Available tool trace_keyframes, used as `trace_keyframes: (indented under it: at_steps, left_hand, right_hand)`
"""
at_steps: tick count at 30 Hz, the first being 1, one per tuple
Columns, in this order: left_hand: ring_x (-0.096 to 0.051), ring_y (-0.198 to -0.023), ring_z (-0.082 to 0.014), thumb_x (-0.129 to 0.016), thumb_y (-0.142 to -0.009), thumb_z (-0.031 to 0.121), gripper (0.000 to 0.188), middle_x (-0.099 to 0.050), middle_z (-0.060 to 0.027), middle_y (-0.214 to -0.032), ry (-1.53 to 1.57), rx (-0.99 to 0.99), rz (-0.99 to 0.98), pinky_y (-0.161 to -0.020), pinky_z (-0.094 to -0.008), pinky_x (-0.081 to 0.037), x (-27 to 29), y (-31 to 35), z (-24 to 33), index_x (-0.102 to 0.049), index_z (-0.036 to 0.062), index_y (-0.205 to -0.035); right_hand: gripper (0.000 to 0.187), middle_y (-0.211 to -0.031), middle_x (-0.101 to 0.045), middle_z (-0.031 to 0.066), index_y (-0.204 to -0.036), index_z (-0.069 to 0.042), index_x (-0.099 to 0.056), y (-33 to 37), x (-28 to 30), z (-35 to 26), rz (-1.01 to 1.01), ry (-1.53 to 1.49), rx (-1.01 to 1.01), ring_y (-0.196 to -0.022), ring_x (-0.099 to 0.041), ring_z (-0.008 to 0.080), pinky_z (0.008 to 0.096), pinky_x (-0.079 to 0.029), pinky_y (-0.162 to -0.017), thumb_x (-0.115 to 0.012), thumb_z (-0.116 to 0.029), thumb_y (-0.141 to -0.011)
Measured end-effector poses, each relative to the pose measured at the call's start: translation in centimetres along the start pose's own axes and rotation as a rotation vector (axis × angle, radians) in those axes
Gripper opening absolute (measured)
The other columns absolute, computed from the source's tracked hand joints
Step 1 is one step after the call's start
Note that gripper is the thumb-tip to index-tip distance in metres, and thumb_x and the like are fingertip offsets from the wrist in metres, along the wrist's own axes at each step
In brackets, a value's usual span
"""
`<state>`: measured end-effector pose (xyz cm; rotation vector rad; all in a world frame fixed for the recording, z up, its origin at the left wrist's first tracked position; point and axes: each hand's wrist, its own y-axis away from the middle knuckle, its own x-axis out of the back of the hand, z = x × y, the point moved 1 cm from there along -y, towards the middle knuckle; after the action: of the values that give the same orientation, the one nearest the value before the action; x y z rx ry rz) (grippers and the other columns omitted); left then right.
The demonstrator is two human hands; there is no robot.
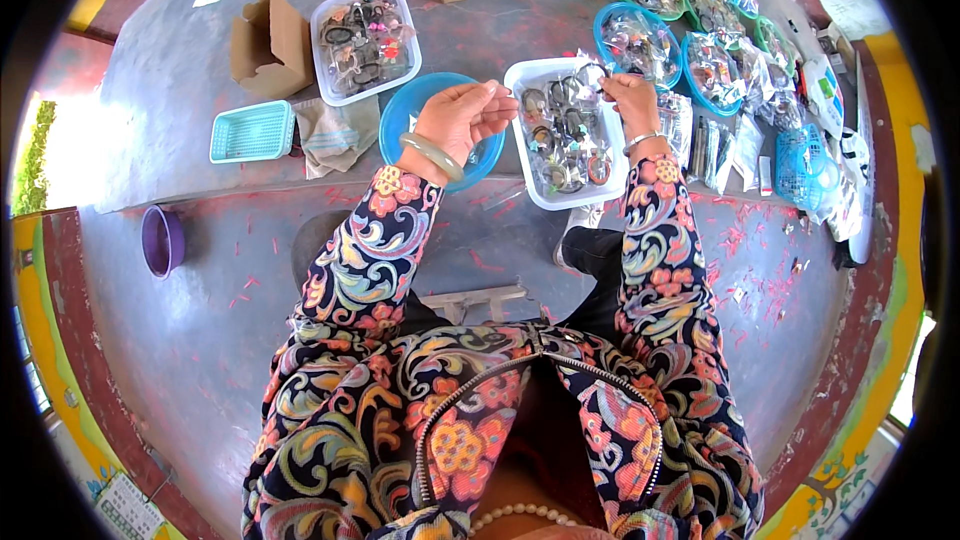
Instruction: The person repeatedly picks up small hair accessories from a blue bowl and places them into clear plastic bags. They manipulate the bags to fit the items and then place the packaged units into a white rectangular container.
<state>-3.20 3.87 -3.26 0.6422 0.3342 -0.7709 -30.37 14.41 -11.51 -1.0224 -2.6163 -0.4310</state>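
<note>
My right hand [633, 108] pinches a dark hair tie [592, 68] over the far right corner of a white plastic tray [516, 162]. Inside that tray lie several hair ties [568, 130], mostly dark, with small coloured ornaments. My left hand [462, 120] is held palm inward above a round blue basin [400, 112], its fingers loosely bent and apart with nothing seen in them. Its fingertips come close to the tray's left rim. What lies in the basin is mostly hidden by my left hand and sleeve.
Beyond my left hand stand another white tray [330, 80] of packed hair ties, a cardboard box [272, 45] and a turquoise basket [252, 132] beside a folded cloth [338, 135]. Basins of bagged goods [640, 40] crowd the far right. A purple bucket [163, 241] stands lower left.
</note>
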Motion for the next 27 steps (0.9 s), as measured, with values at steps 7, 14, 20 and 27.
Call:
trace_keyframes:
  at_steps: [7, 14, 20, 27]
  left_hand:
    - [-0.058, -0.091, -0.0207, -0.047, -0.09, 0.02, 0.026, -0.06, -0.0135, -0.098, -0.01, 0.025, -0.058, -0.077, -0.0283, -0.047, 0.2, -0.2, 0.0, -0.053, -0.003, -0.102]
    - [-0.058, -0.091, -0.0193, -0.048, -0.089, 0.02, 0.025, -0.06, -0.0118, -0.098, -0.033, 0.052, -0.067, -0.077, -0.0278, -0.047, 0.3, 0.1, 0.2, -0.054, -0.0018, -0.102]
    - [-0.059, -0.089, -0.0192, -0.049, -0.089, 0.02, 0.025, -0.06, -0.0116, -0.097, -0.034, 0.054, -0.061, -0.076, -0.0275, -0.047, 0.2, -0.1, 0.0, -0.055, -0.0007, -0.1]
    - [-0.059, -0.089, -0.0192, -0.049, -0.089, 0.02, 0.024, -0.061, -0.0125, -0.096, -0.04, 0.034, -0.029, -0.074, -0.0272, -0.047, 0.7, 0.0, 0.0, -0.056, -0.0004, -0.1]
  right_hand:
    - [0.019, -0.06, -0.055, -0.0013, -0.075, -0.004, -0.064, -3.5, 2.1, 7.1, -0.184, 0.137, -0.22, -0.049, -0.048, 0.0055, 0.0187, -0.032, -0.041, -0.067, -0.022, -0.072]
    - [0.027, -0.063, -0.06, 0.0039, -0.077, -0.001, -0.065, -5.1, 0.7, 8.3, -0.315, 0.539, -0.049, -0.056, -0.058, 0.0104, 0.0246, -0.044, -0.049, -0.066, -0.027, -0.07]
    - [0.025, -0.072, -0.062, 0.0187, -0.078, -0.003, -0.065, -5.0, 0.0, 8.8, -0.15, 1.071, 0.329, -0.064, -0.062, 0.0319, 0.0394, -0.05, -0.061, -0.056, -0.026, -0.073]
    - [0.023, -0.091, -0.061, 0.0202, -0.085, -0.002, -0.064, -1.8, -3.0, 1.7, -0.132, 1.058, 0.041, -0.092, -0.058, 0.0332, 0.0408, -0.046, -0.082, -0.048, -0.017, -0.076]
